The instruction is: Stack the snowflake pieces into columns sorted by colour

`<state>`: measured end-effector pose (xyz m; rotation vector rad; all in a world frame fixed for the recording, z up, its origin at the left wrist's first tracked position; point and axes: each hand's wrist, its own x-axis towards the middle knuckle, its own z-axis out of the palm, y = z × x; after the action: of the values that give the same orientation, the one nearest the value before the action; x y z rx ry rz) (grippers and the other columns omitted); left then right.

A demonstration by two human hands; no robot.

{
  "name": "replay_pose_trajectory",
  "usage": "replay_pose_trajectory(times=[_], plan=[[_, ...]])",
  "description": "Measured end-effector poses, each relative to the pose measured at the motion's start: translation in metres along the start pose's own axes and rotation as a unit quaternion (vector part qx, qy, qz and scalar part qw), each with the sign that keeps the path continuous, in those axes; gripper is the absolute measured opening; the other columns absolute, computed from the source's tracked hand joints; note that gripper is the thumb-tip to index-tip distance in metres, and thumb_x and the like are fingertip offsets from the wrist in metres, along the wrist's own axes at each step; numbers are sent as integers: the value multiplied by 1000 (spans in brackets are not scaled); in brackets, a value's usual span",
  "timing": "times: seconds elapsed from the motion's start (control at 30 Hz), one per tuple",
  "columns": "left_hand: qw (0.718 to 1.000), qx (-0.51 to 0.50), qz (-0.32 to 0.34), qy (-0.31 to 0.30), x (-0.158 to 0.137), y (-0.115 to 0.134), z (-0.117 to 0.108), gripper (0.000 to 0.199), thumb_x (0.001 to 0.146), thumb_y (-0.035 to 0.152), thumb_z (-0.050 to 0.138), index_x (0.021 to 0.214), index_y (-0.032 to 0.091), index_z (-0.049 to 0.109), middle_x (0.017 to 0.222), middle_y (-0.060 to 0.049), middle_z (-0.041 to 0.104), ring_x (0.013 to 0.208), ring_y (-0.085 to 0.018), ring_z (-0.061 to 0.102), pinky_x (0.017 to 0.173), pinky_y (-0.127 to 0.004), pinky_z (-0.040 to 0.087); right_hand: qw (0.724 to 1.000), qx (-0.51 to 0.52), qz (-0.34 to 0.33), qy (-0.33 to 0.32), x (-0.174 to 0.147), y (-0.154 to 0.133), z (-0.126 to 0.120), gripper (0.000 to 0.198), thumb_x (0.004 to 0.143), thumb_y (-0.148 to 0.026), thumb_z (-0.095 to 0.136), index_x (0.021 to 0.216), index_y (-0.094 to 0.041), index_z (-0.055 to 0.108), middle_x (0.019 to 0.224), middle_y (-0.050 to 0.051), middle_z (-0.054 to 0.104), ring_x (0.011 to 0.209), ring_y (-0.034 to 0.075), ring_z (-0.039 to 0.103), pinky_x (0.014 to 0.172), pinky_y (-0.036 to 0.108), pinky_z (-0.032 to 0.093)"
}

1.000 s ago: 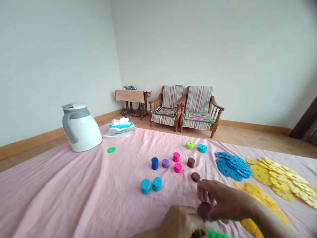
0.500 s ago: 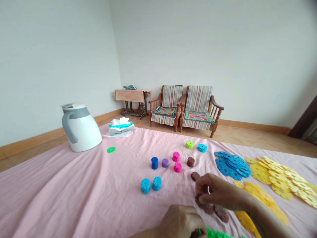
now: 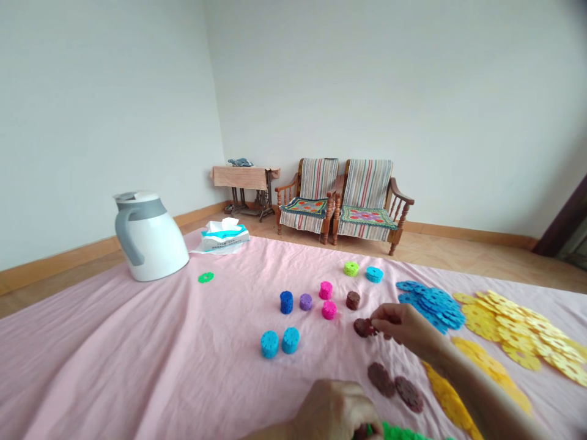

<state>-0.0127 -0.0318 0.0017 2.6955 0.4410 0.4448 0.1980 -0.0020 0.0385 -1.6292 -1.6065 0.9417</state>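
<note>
My right hand pinches a brown notched plastic disc between thumb and fingertips. It is at the edge of another brown disc lying on the cloth. Closer to me, a few more brown discs lie flat. My left hand rests low in the view with its fingers curled; what they hold, if anything, is hidden. Beside those fingers, green discs show at the bottom edge. Beyond the right hand stands a short brown stack.
Small stacks stand mid-table: light blue, dark blue, purple, pink, lime. Blue discs and yellow discs are heaped at right. A white jug and tissue pack stand at left.
My right hand has moved forward, away from me, carrying a brown disc to the one farther off. The brown discs it covered are now exposed. My left hand stays put.
</note>
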Motion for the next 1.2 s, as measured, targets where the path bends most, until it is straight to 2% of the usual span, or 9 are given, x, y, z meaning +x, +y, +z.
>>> replay_pose_trajectory(times=[0.07, 0.13, 0.33, 0.5, 0.77, 0.87, 0.97, 1.07, 1.2], plan=[[1000, 10, 3, -4, 0, 0, 0, 4, 73, 14, 73, 73, 15, 69, 67, 2, 69, 59, -10, 61, 55, -15, 43, 996, 20, 9, 84, 5, 7, 4, 21, 70, -37, 58, 66, -17, 62, 55, 0, 61, 53, 12, 54, 49, 23, 37], [1000, 14, 4, -5, 0, 0, -1, 4, 74, 14, 72, 73, 15, 69, 68, 2, 70, 59, -9, 61, 54, -15, 43, 991, 48, 18, 120, 9, 15, 8, 24, 70, -41, 58, 65, -17, 59, 54, 0, 58, 52, 12, 54, 48, 23, 36], [1000, 17, 8, -9, 1, 0, -1, 3, 75, 15, 72, 73, 14, 69, 67, 1, 69, 59, -10, 61, 54, -15, 43, 989, 68, 45, 120, 16, 28, 17, 26, 63, -43, 60, 60, -18, 58, 48, -3, 53, 45, 10, 47, 45, 23, 31], [1000, 11, 4, -12, 1, 0, -2, 4, 73, 13, 74, 73, 12, 70, 65, 0, 68, 58, -10, 60, 53, -15, 42, 990, 54, 51, 122, 18, 35, 21, 23, 65, -40, 60, 60, -18, 59, 45, -4, 51, 42, 9, 44, 44, 24, 28], [1000, 10, 10, -6, 1, -1, 1, 4, 72, 12, 73, 72, 13, 69, 64, 1, 67, 57, -9, 59, 51, -15, 41, 991, 0, 39, 127, 17, 31, 13, 23, 70, -40, 56, 63, -19, 60, 53, -1, 57, 50, 13, 54, 49, 25, 37], [1000, 13, 15, -3, 1, -3, 3, 4, 73, 13, 72, 73, 13, 69, 64, 2, 67, 58, -9, 59, 52, -15, 42, 988, -72, 0, 139, 14, 25, 11, 23, 74, -40, 54, 72, -19, 63, 63, 1, 63, 61, 17, 60, 58, 27, 44], [1000, 15, 18, 5, 0, -4, 4, 4, 75, 17, 72, 74, 14, 68, 64, 3, 66, 58, -9, 59, 54, -16, 43, 981, -130, -54, 135, 9, 18, 16, 27, 75, -38, 55, 93, -19, 63, 86, 5, 69, 79, 20, 64, 70, 31, 48], [1000, 15, 20, 3, 0, -4, 5, 5, 76, 17, 72, 75, 14, 68, 64, 3, 65, 58, -9, 59, 55, -16, 43, 972, -174, -88, 132, 4, 17, 24, 40, 73, -32, 58, 111, -19, 57, 99, 8, 67, 91, 23, 62, 80, 36, 47], [1000, 15, 15, 3, 0, -3, 3, 6, 75, 18, 74, 75, 14, 69, 65, 2, 66, 58, -9, 60, 54, -15, 42, 960, -220, -117, 127, 1, 20, 31, 50, 72, -21, 56, 121, -16, 50, 106, 12, 66, 101, 25, 59, 89, 40, 44]])
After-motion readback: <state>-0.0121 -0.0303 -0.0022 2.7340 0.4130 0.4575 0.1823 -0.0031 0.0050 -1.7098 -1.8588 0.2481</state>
